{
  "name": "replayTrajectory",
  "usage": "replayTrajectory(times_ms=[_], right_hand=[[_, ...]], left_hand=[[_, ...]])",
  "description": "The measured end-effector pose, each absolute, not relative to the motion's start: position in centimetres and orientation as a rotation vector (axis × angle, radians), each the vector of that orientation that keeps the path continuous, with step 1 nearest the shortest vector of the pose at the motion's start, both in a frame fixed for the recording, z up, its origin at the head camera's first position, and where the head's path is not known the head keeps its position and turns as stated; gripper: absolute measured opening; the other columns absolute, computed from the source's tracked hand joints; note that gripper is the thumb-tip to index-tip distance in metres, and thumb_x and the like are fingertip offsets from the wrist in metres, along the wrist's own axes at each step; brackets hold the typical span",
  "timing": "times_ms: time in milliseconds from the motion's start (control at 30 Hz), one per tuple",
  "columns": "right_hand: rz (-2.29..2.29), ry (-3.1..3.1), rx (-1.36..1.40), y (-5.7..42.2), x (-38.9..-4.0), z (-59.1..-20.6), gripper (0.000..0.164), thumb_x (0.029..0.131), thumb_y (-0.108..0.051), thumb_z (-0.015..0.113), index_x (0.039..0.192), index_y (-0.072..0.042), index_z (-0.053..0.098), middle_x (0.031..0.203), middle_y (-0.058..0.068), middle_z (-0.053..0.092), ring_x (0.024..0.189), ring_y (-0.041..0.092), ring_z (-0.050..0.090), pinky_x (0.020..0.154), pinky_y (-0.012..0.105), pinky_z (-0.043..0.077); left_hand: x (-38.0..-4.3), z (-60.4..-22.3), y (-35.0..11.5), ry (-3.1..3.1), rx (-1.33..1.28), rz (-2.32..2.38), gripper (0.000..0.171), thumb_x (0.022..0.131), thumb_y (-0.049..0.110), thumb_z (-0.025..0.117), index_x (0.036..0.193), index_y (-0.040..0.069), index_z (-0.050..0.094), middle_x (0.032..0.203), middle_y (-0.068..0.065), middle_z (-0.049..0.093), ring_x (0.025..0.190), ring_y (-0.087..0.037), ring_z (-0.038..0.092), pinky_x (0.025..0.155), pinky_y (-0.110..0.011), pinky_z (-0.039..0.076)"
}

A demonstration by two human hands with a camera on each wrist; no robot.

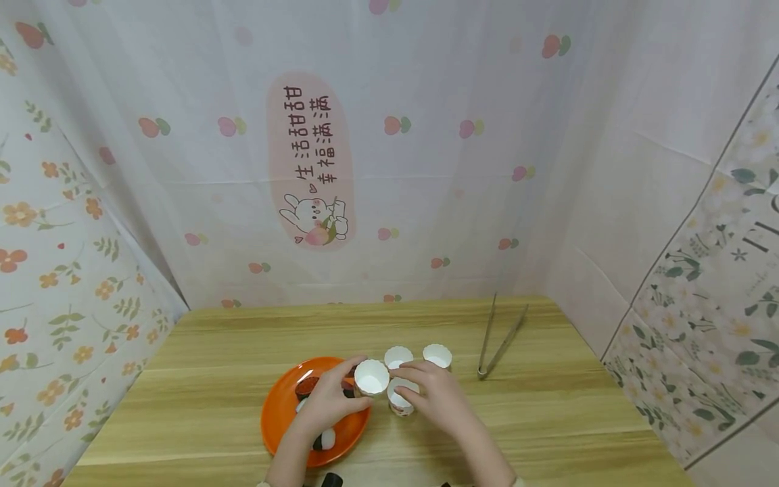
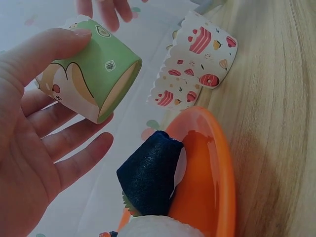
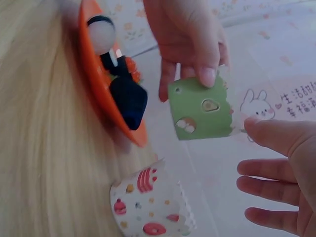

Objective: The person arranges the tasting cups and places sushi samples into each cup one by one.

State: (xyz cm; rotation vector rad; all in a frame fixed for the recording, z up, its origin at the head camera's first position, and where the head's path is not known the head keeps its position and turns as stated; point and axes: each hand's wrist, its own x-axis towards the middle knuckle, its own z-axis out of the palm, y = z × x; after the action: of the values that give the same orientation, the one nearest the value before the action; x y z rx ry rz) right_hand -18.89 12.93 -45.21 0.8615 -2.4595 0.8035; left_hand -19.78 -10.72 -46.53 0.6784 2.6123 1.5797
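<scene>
My left hand (image 1: pixel 328 404) grips a green paper baking cup (image 2: pixel 98 64) with an animal and avocado print, thumb on one side and fingers on the other. The cup is raised beside the orange plate's right edge, its white inside facing up in the head view. My right hand (image 1: pixel 437 393) has its fingers spread, with the thumb tip close to the green cup's rim in the right wrist view. Below that hand stands a white baking cup (image 3: pixel 148 202) with cake and donut prints. Two more baking cups, one farther back (image 1: pixel 398 354) and one to the right (image 1: pixel 438 353), stand behind my right hand.
An orange plate (image 1: pixel 274 412) with several toy-like sushi pieces (image 2: pixel 153 173) lies at the left, partly under my left forearm. Metal tongs (image 1: pixel 499 345) lie spread at the back right of the wooden table (image 1: pixel 201 385). A printed curtain (image 1: pixel 426 203) hangs behind.
</scene>
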Motion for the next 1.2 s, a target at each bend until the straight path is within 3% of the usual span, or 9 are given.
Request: replayTrajectory(times_ms=[600,767,1200], right_hand=[[0.817,-2.538,0.917,12.0,-19.2,-45.7,0.024,0.083,-0.020,0.074,0.108,-0.018,0.074,0.112,0.001,0.067,0.101,0.019,0.063,0.080,0.035,0.054],[0.779,-2.529,0.937,12.0,-19.2,-45.9,0.022,0.083,-0.019,0.075,0.105,-0.018,0.075,0.112,0.003,0.067,0.100,0.020,0.063,0.081,0.035,0.054],[0.760,-2.493,0.937,12.0,-18.9,-45.8,0.012,0.083,-0.016,0.074,0.094,-0.015,0.077,0.107,0.002,0.069,0.098,0.019,0.064,0.079,0.032,0.054]], left_hand=[[-19.8,-46.8,-10.5,2.616,0.666,1.534,0.070,0.078,0.026,0.081,0.139,0.011,0.049,0.123,-0.006,0.058,0.089,-0.018,0.055,0.071,-0.031,0.051],[-19.9,-46.9,-10.4,2.610,0.687,1.536,0.071,0.078,0.024,0.081,0.138,0.007,0.049,0.124,-0.005,0.058,0.100,-0.020,0.055,0.079,-0.037,0.051],[-19.8,-46.9,-10.3,2.615,0.714,1.522,0.070,0.078,0.023,0.081,0.138,0.006,0.049,0.125,-0.005,0.058,0.105,-0.023,0.055,0.083,-0.041,0.049]])
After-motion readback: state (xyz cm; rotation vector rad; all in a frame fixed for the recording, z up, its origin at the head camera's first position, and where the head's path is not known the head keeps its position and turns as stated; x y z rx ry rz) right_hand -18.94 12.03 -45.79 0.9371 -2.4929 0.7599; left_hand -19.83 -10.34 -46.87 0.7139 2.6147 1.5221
